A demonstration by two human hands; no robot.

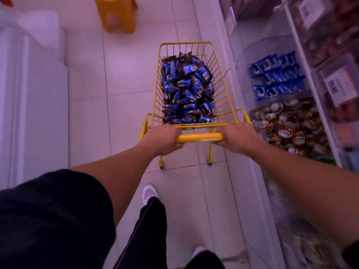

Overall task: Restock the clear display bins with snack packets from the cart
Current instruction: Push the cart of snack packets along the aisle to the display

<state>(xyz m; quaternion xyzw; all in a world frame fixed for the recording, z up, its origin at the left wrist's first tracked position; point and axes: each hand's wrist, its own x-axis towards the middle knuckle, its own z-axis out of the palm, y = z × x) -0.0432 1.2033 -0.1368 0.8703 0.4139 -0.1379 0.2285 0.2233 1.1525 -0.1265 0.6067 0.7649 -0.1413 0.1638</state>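
Both hands — left hand (163,137) and right hand (236,136) — grip the yellow cart's handle (200,137) behind soft, light blue snack packets (187,90) — easy to pinch by their crinkly edges.

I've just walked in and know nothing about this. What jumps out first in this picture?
The small yellow wire cart in the middle of the aisle, heaped with blue snack packets. The left hand and right hand both grip its handle. On the right, a clear display bin holds a few rows of blue packets.
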